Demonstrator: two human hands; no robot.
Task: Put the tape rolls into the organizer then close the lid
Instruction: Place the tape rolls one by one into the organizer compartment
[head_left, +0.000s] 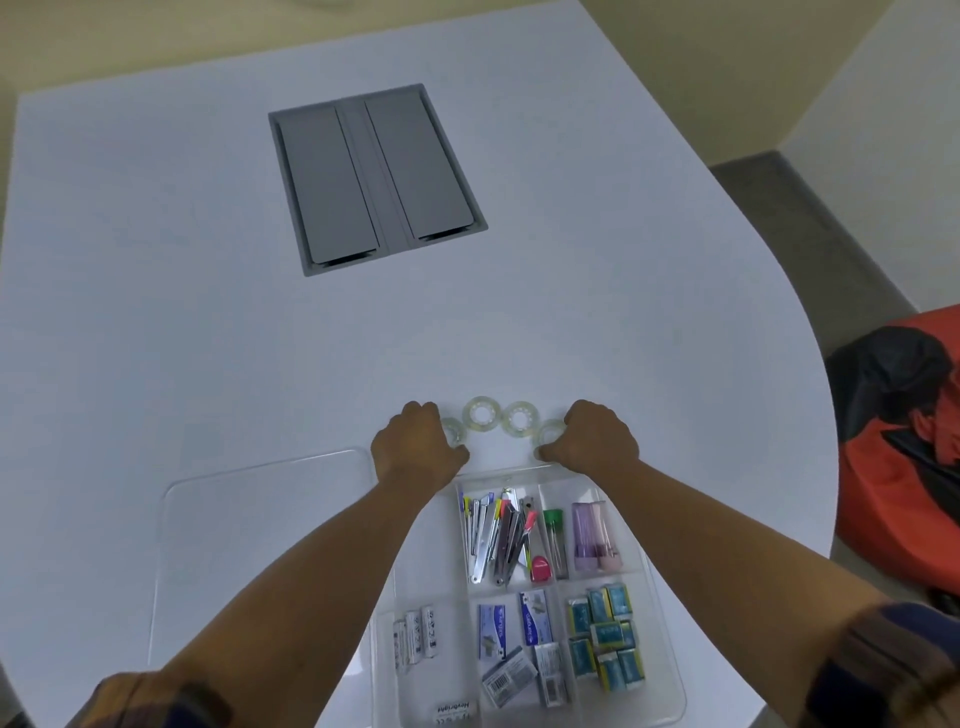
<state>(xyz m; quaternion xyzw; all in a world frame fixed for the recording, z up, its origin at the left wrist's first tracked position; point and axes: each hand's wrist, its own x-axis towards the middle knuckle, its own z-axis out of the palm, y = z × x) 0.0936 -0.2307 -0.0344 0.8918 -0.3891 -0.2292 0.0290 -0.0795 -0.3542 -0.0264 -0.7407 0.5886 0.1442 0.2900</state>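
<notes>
Early stage, by appearance: four clear ring-shaped tape rolls (498, 418) lie in a row on the white curved-edged table (208, 312) just beyond the far rim of the clear compartmented plastic organizer (667, 644) at the near edge. The left hand (413, 441) and right hand (597, 439) curl their fingers onto the outermost rolls. The flat transparent lid (260, 519) lies left of the organizer, a grey cable hatch (376, 176) sits toward the far edge, and yellow walls lie beyond.

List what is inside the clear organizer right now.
The organizer holds pens and clips, tubes, batteries, staple boxes and blue packets. No tape rolls are inside. The left forearm covers its left compartment.
</notes>
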